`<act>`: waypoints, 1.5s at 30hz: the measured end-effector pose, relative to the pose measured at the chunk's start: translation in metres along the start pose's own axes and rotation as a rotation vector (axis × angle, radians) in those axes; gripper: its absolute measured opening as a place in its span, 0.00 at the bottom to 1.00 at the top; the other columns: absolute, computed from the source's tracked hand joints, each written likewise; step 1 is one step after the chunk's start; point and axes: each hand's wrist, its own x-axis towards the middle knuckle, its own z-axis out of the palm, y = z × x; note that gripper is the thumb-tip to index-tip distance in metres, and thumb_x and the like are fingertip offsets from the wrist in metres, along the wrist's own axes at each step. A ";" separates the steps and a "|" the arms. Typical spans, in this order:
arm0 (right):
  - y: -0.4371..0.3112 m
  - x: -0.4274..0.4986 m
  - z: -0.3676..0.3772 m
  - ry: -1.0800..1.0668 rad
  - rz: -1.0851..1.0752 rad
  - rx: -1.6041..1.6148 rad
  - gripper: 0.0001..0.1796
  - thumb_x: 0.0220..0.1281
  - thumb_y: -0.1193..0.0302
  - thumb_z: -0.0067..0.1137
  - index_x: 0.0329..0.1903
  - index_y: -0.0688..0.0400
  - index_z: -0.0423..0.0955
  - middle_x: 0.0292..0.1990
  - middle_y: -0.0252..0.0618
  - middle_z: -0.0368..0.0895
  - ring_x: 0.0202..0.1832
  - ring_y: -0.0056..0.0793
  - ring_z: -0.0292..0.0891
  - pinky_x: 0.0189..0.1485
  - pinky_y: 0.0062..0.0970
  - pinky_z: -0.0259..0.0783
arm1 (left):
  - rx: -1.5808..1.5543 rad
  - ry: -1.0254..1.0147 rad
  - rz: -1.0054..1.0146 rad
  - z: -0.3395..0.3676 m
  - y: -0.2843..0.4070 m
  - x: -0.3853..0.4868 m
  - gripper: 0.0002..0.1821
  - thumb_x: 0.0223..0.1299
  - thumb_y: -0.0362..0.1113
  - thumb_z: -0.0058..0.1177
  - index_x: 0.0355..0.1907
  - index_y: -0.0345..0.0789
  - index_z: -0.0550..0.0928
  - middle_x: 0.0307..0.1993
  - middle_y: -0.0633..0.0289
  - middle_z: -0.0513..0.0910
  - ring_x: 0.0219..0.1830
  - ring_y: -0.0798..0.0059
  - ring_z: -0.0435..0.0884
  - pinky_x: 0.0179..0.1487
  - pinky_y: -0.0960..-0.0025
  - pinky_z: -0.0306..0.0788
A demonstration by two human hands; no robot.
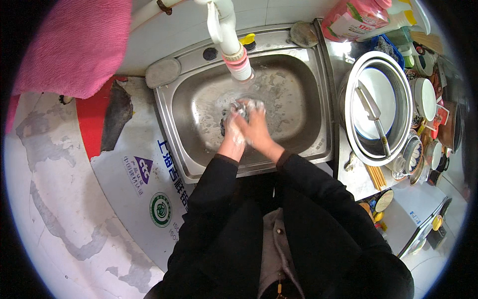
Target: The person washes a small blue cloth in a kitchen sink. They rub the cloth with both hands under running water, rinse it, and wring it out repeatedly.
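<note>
Over the basin of a stainless steel sink (pixel 298 108), my two hands are pressed together and blurred by movement. White lather coats my left hand (pixel 233 135) at the palm and wrist. My right hand (pixel 257 125) lies across it, with suds on its fingers. Something greyish and dark shows between the fingertips; whether it is an object or only foam and water, I cannot tell. Just above the hands hangs a white tap (pixel 228 33) with a pink-and-white nozzle (pixel 239 66). Wet patches and suds mark the basin floor.
At right, a steel basin (pixel 349 144) holds a white bowl (pixel 368 119) and a kitchen knife (pixel 369 102). Chopsticks (pixel 375 177) and a pink bottle (pixel 354 20) are nearby. A pink towel (pixel 74 45) hangs at left; grey pads (pixel 163 73) rest on the sink's back corners.
</note>
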 end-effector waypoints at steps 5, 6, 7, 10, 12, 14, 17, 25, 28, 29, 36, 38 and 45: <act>-0.023 0.009 -0.020 0.320 -0.059 0.098 0.10 0.54 0.71 0.55 0.38 0.63 0.75 0.35 0.56 0.72 0.38 0.53 0.69 0.41 0.42 0.66 | 0.184 0.236 0.015 0.004 -0.007 0.002 0.19 0.68 0.46 0.32 0.49 0.34 0.69 0.43 0.59 0.73 0.44 0.71 0.74 0.48 0.66 0.70; -0.031 0.007 -0.021 0.297 -0.056 0.123 0.10 0.53 0.70 0.57 0.36 0.63 0.75 0.34 0.55 0.73 0.37 0.53 0.70 0.41 0.41 0.67 | 0.212 0.227 0.075 0.005 -0.013 0.003 0.19 0.68 0.46 0.33 0.49 0.34 0.69 0.43 0.60 0.73 0.43 0.71 0.74 0.47 0.67 0.70; -0.035 0.008 -0.023 0.195 -0.069 0.149 0.12 0.51 0.68 0.60 0.35 0.64 0.76 0.34 0.56 0.75 0.38 0.53 0.72 0.41 0.42 0.68 | 0.217 0.022 0.105 0.002 -0.014 0.002 0.20 0.67 0.48 0.32 0.48 0.34 0.70 0.42 0.60 0.74 0.43 0.71 0.74 0.46 0.68 0.70; -0.044 0.007 -0.021 0.183 -0.120 0.054 0.17 0.51 0.62 0.60 0.29 0.67 0.77 0.36 0.59 0.77 0.36 0.51 0.76 0.36 0.41 0.70 | -0.506 -0.593 0.093 0.001 -0.029 0.003 0.23 0.65 0.54 0.32 0.46 0.36 0.71 0.41 0.60 0.74 0.45 0.71 0.74 0.48 0.65 0.69; -0.041 0.016 -0.024 0.155 0.155 0.092 0.19 0.50 0.59 0.59 0.26 0.65 0.77 0.28 0.58 0.77 0.31 0.51 0.76 0.33 0.42 0.70 | 0.160 0.180 0.010 -0.001 -0.025 0.000 0.22 0.64 0.54 0.32 0.46 0.39 0.71 0.41 0.60 0.74 0.46 0.71 0.74 0.49 0.66 0.68; -0.042 0.017 -0.021 0.132 0.218 0.111 0.19 0.49 0.57 0.59 0.25 0.64 0.77 0.25 0.57 0.76 0.29 0.52 0.76 0.32 0.42 0.70 | -0.045 0.009 -0.028 -0.002 -0.014 -0.005 0.21 0.64 0.53 0.32 0.43 0.39 0.72 0.39 0.61 0.75 0.43 0.69 0.75 0.45 0.65 0.70; -0.044 0.004 -0.013 0.218 -0.017 0.102 0.18 0.49 0.58 0.58 0.25 0.62 0.77 0.26 0.58 0.76 0.29 0.53 0.75 0.33 0.42 0.71 | -0.038 -0.027 -0.156 0.001 0.004 -0.009 0.22 0.62 0.53 0.34 0.35 0.36 0.74 0.32 0.61 0.77 0.33 0.68 0.77 0.39 0.65 0.72; -0.009 -0.002 -0.009 0.092 0.259 0.104 0.19 0.49 0.60 0.57 0.25 0.67 0.76 0.21 0.58 0.75 0.28 0.55 0.75 0.30 0.41 0.69 | 0.203 0.288 0.007 0.000 -0.021 -0.004 0.16 0.63 0.44 0.38 0.42 0.34 0.73 0.39 0.60 0.77 0.37 0.67 0.78 0.41 0.63 0.72; -0.006 -0.019 -0.006 -0.001 0.262 0.058 0.18 0.49 0.60 0.57 0.27 0.66 0.77 0.26 0.58 0.76 0.30 0.54 0.75 0.32 0.42 0.70 | 0.123 0.206 -0.063 -0.018 -0.014 0.003 0.15 0.63 0.43 0.40 0.39 0.33 0.73 0.36 0.60 0.77 0.36 0.67 0.76 0.40 0.65 0.72; -0.002 -0.017 -0.009 0.004 0.211 -0.043 0.18 0.49 0.60 0.58 0.27 0.66 0.77 0.26 0.58 0.76 0.30 0.54 0.75 0.32 0.42 0.70 | 0.131 0.239 -0.039 -0.023 -0.014 0.008 0.15 0.63 0.43 0.41 0.39 0.33 0.73 0.35 0.60 0.76 0.36 0.67 0.76 0.40 0.65 0.71; 0.053 0.008 -0.043 -0.157 0.222 -0.695 0.22 0.55 0.56 0.55 0.46 0.60 0.74 0.46 0.54 0.73 0.51 0.48 0.69 0.50 0.37 0.68 | 1.973 0.535 0.374 -0.062 0.005 0.020 0.25 0.46 0.37 0.59 0.50 0.37 0.72 0.51 0.52 0.70 0.56 0.57 0.63 0.57 0.61 0.59; 0.061 0.005 -0.049 -0.272 0.202 -0.955 0.23 0.54 0.59 0.56 0.49 0.60 0.73 0.50 0.52 0.71 0.53 0.48 0.68 0.51 0.37 0.67 | 2.105 0.519 0.392 -0.070 0.018 0.019 0.25 0.43 0.36 0.61 0.49 0.39 0.75 0.49 0.54 0.71 0.55 0.56 0.63 0.58 0.61 0.59; 0.045 0.004 -0.013 -0.409 -0.025 -0.116 0.25 0.50 0.63 0.58 0.52 0.58 0.70 0.44 0.55 0.74 0.49 0.48 0.70 0.53 0.37 0.65 | 1.823 0.191 0.240 -0.049 0.071 -0.001 0.22 0.41 0.36 0.61 0.45 0.39 0.78 0.44 0.46 0.77 0.50 0.52 0.74 0.51 0.59 0.67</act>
